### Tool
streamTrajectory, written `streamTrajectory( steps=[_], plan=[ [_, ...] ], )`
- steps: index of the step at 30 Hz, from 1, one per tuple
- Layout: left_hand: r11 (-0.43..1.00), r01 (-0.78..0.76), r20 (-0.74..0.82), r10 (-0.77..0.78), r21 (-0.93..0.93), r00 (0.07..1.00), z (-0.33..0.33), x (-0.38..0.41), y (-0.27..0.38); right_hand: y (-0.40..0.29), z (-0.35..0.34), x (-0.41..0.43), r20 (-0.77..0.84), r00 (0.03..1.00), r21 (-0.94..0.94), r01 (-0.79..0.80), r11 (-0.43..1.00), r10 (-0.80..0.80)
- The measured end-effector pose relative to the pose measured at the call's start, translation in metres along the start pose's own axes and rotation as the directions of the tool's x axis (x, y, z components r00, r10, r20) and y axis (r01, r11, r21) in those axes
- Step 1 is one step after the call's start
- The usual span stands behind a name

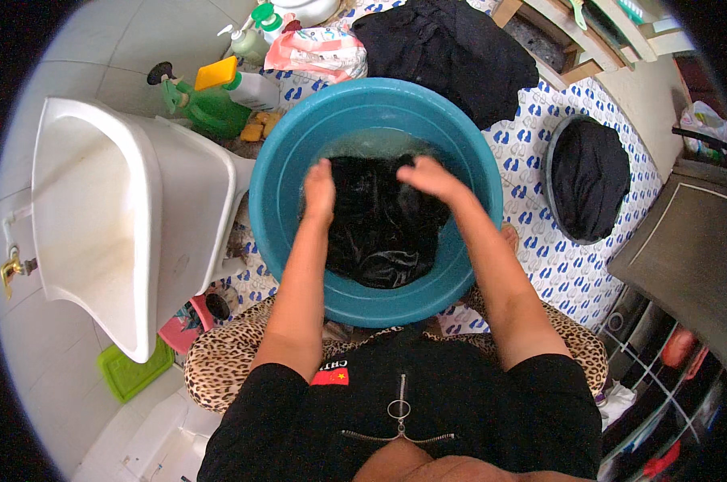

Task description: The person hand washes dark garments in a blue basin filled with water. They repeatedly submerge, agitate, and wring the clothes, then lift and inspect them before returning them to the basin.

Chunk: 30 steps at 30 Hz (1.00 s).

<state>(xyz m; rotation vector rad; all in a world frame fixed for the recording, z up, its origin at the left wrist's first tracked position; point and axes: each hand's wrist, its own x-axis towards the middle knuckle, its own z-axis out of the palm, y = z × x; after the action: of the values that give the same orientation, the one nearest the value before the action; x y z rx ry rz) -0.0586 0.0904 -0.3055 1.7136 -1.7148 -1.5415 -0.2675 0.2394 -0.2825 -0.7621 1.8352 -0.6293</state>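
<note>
A round blue plastic basin (375, 310) stands between my knees with cloudy, slightly foamy water (378, 141) in it. A wet black garment (381, 223) is spread in the water, its lower part shiny and puffed up. At the garment's upper left corner, my left hand (319, 191) grips the edge, fingertips partly hidden. My right hand (428, 178) holds a bunched bit of the upper right edge between thumb and fingers. Both hands are inside the basin, slightly blurred.
Black clothes (447, 54) lie beyond the basin, near a pink-and-white plastic packet (318, 51). A white sink (176, 199) stands left, below a green spray bottle (219, 111). Another tub (549, 175) holds dark cloth (589, 181) at right. A wooden rack (580, 36) is upper right.
</note>
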Motion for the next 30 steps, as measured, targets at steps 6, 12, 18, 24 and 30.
streamTrajectory(
  steps=[6, 12, 18, 24, 30],
  plan=[
    [0.993, -0.093, -0.146, 0.102, 0.070, 0.984, -0.004, 0.025, 0.007, 0.046, -0.001, 0.032, -0.374, 0.914, -0.302, 0.040, 0.952, -0.157],
    [0.926, -0.179, 0.378, 0.042, 0.333, 0.925, 0.002, 0.047, -0.100, 0.076, 0.039, 0.052, -0.064, 0.994, -0.260, 0.073, 0.963, -0.092],
    [0.562, 0.454, 0.354, -0.284, -0.691, 0.891, 0.023, 0.009, -0.032, 0.045, 0.063, 0.049, -0.354, 0.934, 0.539, 0.236, 0.809, -0.037],
    [0.546, 0.513, 0.461, -0.243, -0.662, 0.853, 0.021, -0.012, 0.012, -0.057, 0.090, -0.036, -0.033, 0.943, 0.262, 0.328, 0.908, -0.331],
    [0.550, 0.559, 0.568, -0.177, -0.620, 0.804, 0.024, -0.014, -0.010, -0.092, 0.121, -0.102, -0.142, 0.809, -0.040, 0.571, 0.820, -0.571]
  ],
)
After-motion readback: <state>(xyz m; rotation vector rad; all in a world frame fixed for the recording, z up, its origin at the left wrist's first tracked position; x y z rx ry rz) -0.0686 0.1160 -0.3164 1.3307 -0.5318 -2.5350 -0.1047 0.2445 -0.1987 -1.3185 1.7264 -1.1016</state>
